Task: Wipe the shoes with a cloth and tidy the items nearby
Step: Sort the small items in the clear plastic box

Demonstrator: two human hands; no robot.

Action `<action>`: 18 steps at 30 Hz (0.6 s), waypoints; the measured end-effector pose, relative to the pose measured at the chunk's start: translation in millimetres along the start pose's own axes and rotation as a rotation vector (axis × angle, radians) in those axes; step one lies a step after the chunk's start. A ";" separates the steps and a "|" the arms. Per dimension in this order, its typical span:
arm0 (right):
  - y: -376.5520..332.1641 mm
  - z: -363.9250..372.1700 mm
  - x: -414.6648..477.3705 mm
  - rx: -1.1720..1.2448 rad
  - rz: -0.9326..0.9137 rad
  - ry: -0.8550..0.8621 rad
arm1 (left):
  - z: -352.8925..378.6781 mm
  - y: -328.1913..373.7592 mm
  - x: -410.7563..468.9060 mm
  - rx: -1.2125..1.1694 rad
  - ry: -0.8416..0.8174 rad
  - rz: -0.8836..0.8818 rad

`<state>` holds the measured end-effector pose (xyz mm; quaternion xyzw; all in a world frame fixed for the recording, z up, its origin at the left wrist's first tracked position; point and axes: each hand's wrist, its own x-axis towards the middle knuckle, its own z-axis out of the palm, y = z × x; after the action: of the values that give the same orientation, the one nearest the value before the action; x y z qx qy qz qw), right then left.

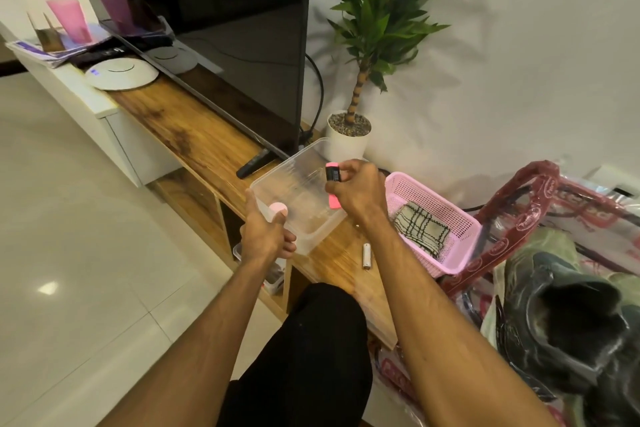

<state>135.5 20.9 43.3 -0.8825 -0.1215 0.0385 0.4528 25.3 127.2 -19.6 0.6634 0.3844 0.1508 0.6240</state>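
Left grip [266, 236] is clenched round a small pink-topped item [278, 208], holding it at the near left corner of a clear plastic container [294, 180] that stands on the wooden table [194, 125]. Right grip [356, 194] pinches a pink-and-black stick [333, 174] upright over the container's right side, with one pink end above the fingers and the other showing below them.

At the far left of the table, a pink cup [71, 19] stands on a pile of papers, with a flat round white device [121, 73] just in front of it. A dark television [242, 28] fills the middle, and a black remote [252, 163] lies at its foot, near the container's far corner. A potted plant [348, 139] stands behind the container, by the wall. A small white cylinder [366, 255] lies on the table between the two forearms. Right of it is a pink basket [460, 253], and a folded checked cloth [420, 229] lies inside it. Lower right, apart from both grips, a dark shoe [561, 322] rests on clear plastic wrapping with red trim [540, 184].
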 end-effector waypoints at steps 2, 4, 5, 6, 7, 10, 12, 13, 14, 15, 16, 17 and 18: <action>-9.8 10.0 6.4 -0.031 -0.025 -0.043 | -0.8 -0.2 0.2 -0.009 -0.009 -0.007; -13.1 22.3 11.1 -0.076 -0.014 -0.136 | -1.3 -1.5 0.8 -0.017 -0.018 -0.006; -14.0 28.6 12.0 -0.105 0.002 -0.187 | -1.6 -2.6 0.9 -0.019 -0.021 0.000; -13.4 35.4 13.2 -0.147 0.015 -0.234 | -2.1 -3.9 1.5 -0.022 -0.024 0.005; -13.1 40.9 13.8 -0.199 0.022 -0.273 | -2.6 -5.0 2.0 -0.027 -0.027 0.007; -11.0 49.3 12.3 -0.356 0.004 -0.370 | -3.0 -6.8 4.0 -0.053 -0.035 0.007; -9.1 50.6 10.5 -0.422 -0.009 -0.446 | -2.6 -6.4 5.2 -0.035 -0.036 0.000; -8.0 50.8 9.7 -0.444 -0.011 -0.474 | -2.3 -5.7 5.1 -0.024 -0.037 -0.001; -6.7 52.2 10.5 -0.477 -0.019 -0.495 | -2.2 -5.7 5.2 -0.018 -0.039 -0.001; -7.6 52.4 9.1 -0.505 -0.032 -0.507 | -2.0 -5.2 4.7 -0.019 -0.040 0.002; -7.6 53.6 8.4 -0.531 -0.045 -0.511 | -1.9 -5.4 4.6 -0.020 -0.037 0.008; -7.1 54.8 8.1 -0.556 -0.055 -0.513 | -1.6 -5.3 4.2 -0.020 -0.031 0.013; -6.5 56.6 8.4 -0.579 -0.055 -0.513 | -1.2 -6.0 4.6 -0.015 -0.024 0.018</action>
<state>132.4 71.4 15.7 -0.9319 -0.2602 0.2099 0.1409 25.6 130.9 -26.3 0.6638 0.3699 0.1515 0.6322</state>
